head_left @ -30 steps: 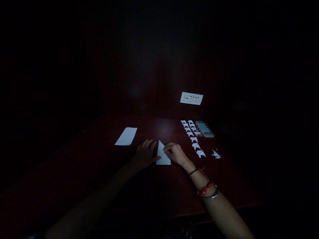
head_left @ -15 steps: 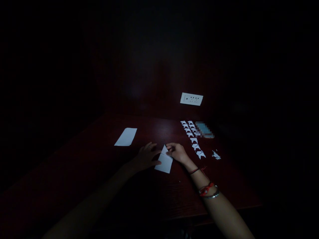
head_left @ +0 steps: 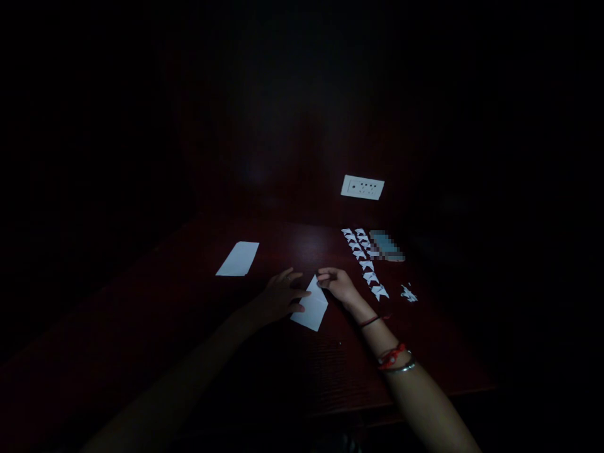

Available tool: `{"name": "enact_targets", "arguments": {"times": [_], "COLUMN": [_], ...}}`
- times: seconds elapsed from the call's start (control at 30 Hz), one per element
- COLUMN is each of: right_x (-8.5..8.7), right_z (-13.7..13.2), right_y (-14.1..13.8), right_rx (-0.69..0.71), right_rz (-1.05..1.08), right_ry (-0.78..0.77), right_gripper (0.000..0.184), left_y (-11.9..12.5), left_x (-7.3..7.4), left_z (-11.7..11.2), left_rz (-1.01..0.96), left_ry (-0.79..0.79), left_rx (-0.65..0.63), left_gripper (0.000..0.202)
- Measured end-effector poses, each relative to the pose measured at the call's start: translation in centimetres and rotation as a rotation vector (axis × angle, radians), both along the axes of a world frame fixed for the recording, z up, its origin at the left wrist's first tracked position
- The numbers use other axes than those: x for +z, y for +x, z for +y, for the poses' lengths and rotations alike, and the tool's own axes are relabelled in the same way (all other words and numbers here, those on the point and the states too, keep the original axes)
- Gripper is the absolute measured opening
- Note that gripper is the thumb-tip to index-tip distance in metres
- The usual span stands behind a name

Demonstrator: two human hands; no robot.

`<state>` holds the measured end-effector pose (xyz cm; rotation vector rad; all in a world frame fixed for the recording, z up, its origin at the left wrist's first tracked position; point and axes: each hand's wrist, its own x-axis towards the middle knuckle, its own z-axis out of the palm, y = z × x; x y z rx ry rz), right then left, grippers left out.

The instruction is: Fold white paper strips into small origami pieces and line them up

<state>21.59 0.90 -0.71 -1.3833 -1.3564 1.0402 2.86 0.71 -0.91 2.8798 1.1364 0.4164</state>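
Observation:
A small white paper (head_left: 311, 307) lies on the dark red table (head_left: 189, 327) between my hands, partly folded with a pointed top corner. My left hand (head_left: 278, 297) rests flat on the table with fingers spread, its fingertips pressing the paper's left edge. My right hand (head_left: 336, 284) has its fingers curled in a pinch on the paper's top right corner. Red bands and a metal bangle circle my right wrist (head_left: 394, 360).
A second white paper sheet (head_left: 238, 258) lies to the left. Rows of several small folded paper pieces (head_left: 364, 259) lie at the right, beside a blurred blue object (head_left: 387, 245) and a small paper scrap (head_left: 409, 293). A white socket plate (head_left: 362, 187) sits on the wall. Surroundings are dark.
The paper has been turned and partly unfolded, from a triangle standing upright to a wider slanted shape. My right hand has moved up to its top corner; my left hand has shifted slightly.

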Motion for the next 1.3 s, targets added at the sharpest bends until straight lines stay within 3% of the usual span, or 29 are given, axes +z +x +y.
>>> {"name": "enact_targets", "arguments": {"times": [0.17, 0.3, 0.43, 0.57, 0.8, 1.03, 1.17, 1.3], "right_x": [0.8, 1.2, 1.3, 1.2, 1.9, 2.1, 2.1, 2.4], "right_z": [-0.5, -0.8, -0.8, -0.6, -1.0, -1.4, -1.5, -1.6], "right_y": [0.0, 0.0, -0.1, 0.2, 0.9, 0.6, 0.5, 0.4], "right_rx": [0.057, 0.119, 0.163, 0.194, 0.274, 0.363, 0.372, 0.319], "right_rz": [0.255, 0.292, 0.149, -0.123, -0.543, -0.535, -0.514, -0.571], "right_ry": [-0.054, -0.041, 0.008, 0.103, 0.364, 0.372, 0.385, 0.455], "right_gripper": [0.036, 0.041, 0.032, 0.019, 0.019, 0.019, 0.033, 0.021], "left_y": [-0.4, -0.6, -0.6, -0.7, -1.2, -1.2, -1.2, -1.2], "left_x": [-0.5, -0.6, -0.4, -0.1, -0.1, -0.1, -0.2, -0.2], "left_z": [0.6, 1.0, 1.0, 0.9, 1.6, 1.4, 1.4, 1.4], "left_rz": [0.004, 0.017, 0.009, -0.003, 0.01, 0.011, 0.015, -0.012], "left_ry": [-0.007, -0.033, -0.041, -0.052, -0.065, -0.018, -0.028, -0.037], "left_rx": [-0.03, -0.056, -0.077, -0.083, -0.016, -0.089, -0.116, -0.134], "left_gripper": [0.034, 0.035, 0.034, 0.033, 0.031, 0.032, 0.032, 0.031]}}
